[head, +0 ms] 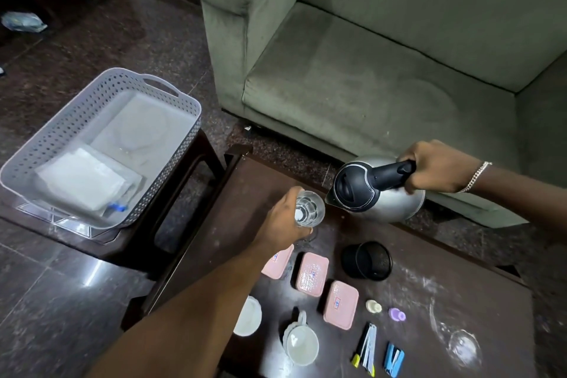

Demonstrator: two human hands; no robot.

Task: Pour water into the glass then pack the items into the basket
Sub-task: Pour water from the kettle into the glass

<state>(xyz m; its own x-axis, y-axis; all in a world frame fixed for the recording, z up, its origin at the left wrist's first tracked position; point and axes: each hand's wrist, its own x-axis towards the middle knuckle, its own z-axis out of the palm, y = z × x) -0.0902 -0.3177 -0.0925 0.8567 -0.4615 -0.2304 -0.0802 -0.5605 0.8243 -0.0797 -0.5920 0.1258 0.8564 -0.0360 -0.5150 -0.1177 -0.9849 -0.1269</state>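
A green sofa [383,70] fills the far right of the scene. Near it stands the dark counter [429,255], and to the left, on a lower dark stand, sits the grey perforated basket [61,132], which holds a folded white packet [82,178].

Over the far edge of the counter, the right hand [435,169] has its fingers [411,186] wrapped around the black handle of a steel kettle [377,190], tilted with its spout toward the left. Just beside the spout, the left hand [282,221] grips the clear glass [310,209] from its left side, upright, low over the counter; whether its base touches the top is hard to tell.

Nearer on the counter lie a black mesh cup [366,261], three pink lidded boxes [310,275] in a row, a white mug [300,341], a white round dish [248,316] partly behind the left forearm, a blue stapler [394,359], markers [366,347], and two small caps, one cream [373,306], one purple [396,314].
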